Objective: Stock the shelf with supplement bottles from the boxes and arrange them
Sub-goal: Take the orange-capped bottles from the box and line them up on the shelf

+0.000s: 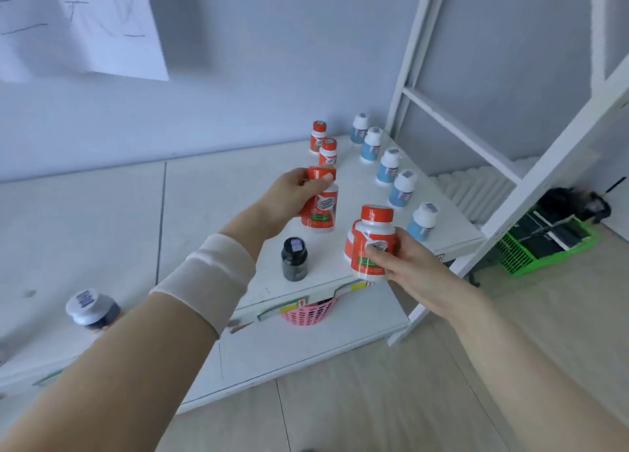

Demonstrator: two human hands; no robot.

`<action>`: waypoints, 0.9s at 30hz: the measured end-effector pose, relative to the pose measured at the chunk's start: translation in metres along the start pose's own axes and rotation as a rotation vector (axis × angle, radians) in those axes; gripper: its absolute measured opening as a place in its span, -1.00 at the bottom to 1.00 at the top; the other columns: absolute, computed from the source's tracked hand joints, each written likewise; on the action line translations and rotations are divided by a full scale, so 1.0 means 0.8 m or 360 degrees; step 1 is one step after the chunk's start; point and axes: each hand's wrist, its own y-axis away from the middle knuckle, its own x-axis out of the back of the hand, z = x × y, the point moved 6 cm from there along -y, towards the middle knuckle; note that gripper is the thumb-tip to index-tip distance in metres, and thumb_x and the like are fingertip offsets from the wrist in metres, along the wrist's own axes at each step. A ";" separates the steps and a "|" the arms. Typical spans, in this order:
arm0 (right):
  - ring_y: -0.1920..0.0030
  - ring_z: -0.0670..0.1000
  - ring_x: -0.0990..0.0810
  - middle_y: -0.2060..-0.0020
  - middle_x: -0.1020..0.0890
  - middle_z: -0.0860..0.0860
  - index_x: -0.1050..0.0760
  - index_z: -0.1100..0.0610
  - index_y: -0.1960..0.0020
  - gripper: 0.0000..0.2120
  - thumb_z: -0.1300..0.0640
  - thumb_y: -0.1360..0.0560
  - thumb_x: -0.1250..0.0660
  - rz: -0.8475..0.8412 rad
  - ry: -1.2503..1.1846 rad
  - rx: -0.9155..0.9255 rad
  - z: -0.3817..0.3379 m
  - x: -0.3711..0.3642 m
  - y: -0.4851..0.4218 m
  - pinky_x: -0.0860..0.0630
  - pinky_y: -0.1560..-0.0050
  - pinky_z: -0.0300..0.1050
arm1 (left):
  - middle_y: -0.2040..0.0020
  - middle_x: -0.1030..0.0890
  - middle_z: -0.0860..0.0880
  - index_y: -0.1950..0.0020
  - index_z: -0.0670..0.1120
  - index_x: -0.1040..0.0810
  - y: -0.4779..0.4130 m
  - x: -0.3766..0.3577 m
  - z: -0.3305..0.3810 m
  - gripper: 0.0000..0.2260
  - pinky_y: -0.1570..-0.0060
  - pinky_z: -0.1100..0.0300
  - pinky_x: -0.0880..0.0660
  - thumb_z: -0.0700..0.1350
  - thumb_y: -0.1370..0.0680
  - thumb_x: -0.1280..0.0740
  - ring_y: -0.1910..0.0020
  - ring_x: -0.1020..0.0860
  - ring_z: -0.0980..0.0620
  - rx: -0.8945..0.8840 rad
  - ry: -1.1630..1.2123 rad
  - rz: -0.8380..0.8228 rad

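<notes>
The left hand (pixel 299 192) curls round the cap and shoulder of an orange bottle (pixel 320 213), thumb across the cap. It holds the bottle upright at the near end of the orange row (pixel 327 152) on the shelf (pixel 357 196). I cannot tell whether the base touches the shelf. The right hand (pixel 412 271) wraps its fingers round the body of a second bottle (pixel 374 240), held above the shelf's front edge. What looks like a third bottle (pixel 350 244) is tucked behind it. A blue row (pixel 389 165) runs along the shelf's right side, well apart from the orange one. A dark bottle (pixel 294 259) stands near the front, between the two hands.

These look like small, stiff plastic bottles, probably light, so one hand should manage each. The glossy label is likely slick, and the cap and the step below it should grip better. Tall and narrow, a bottle will tip if nudged. It is best held by the cap from above when set among neighbours, and by the body when carried.
</notes>
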 end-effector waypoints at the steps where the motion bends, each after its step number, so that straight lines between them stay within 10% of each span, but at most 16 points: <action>1: -0.23 -0.02 -0.53 -0.20 -0.56 -0.03 -0.33 0.03 -0.32 -0.34 -0.11 -0.28 -0.42 0.0012 0.0020 0.0008 -0.004 0.020 -0.016 -0.35 -0.37 0.10 | -0.22 -0.55 -0.16 -0.35 -0.19 -0.40 -0.022 -0.008 0.007 -0.60 -0.24 -0.02 -0.47 -0.06 -0.56 -0.30 -0.12 -0.55 -0.09 -0.0006 -0.0044 -0.0001; 6: -0.16 -0.07 -0.55 -0.14 -0.59 -0.03 -0.41 0.04 -0.24 -0.58 0.07 -0.42 -0.42 0.0014 0.0179 0.0075 -0.015 0.096 -0.104 -0.43 -0.27 -0.06 | -0.19 -0.58 -0.12 -0.29 -0.17 -0.47 -0.122 -0.034 0.016 -0.62 -0.26 -0.02 -0.46 -0.08 -0.51 -0.37 -0.16 -0.57 -0.10 -0.0043 -0.0243 0.0065; 27: -0.04 -0.10 -0.47 -0.09 -0.52 -0.02 -0.37 0.14 -0.20 -0.43 0.13 -0.28 -0.54 -0.0048 0.0953 0.0058 0.047 0.106 -0.315 -0.34 -0.04 -0.34 | -0.24 -0.54 -0.04 -0.28 -0.08 -0.44 -0.337 -0.038 -0.070 -0.57 -0.31 -0.03 -0.42 -0.11 -0.44 -0.45 -0.24 -0.51 -0.02 0.0048 -0.0725 -0.0016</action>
